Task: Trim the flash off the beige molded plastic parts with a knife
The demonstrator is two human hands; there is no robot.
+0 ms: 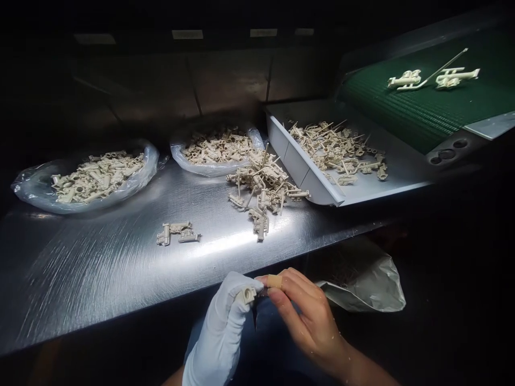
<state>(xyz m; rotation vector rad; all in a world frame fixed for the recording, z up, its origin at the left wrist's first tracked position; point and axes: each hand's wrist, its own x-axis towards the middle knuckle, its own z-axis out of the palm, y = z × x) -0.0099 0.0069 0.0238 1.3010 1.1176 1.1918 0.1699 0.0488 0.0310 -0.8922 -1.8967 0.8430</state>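
- Brushed metal table (100,279), spread just beyond the fingers and away to their left.
- Green conveyor belt (402,115), farthest off, ahead and right of the fingers, bearing cream plastic mouldings (450,80).
- Pale sheet-like tray (300,158), between belt and fingers, ahead and rightward, with a scatter of cream mouldings (346,147) inside.
- Clear plastic bag (151,161), far left of the fingers, filled with tubular cream pieces.
- Second clear bag (213,170), well ahead of the fingers, also filled.
- Greyish bag (378,284), mouth open, right of the bare fingers and below the table edge.
- Loose heap of mouldings (265,182), ahead of the fingers, beside the tray wall.
- Right hand (308,308), bare, thumb and index nearly together at the left fingertips; whether they pinch anything I cannot tell.
- Left hand (223,311), white-gloved, fingers curled around a tubular moulding.
- Small group of pieces (179,233), ahead and left of the gloved fingers.
- Tubular moulding (247,295), within the left fingers' grasp, open end showing.
- Tan bandage (274,281), wrapped on the right index finger.
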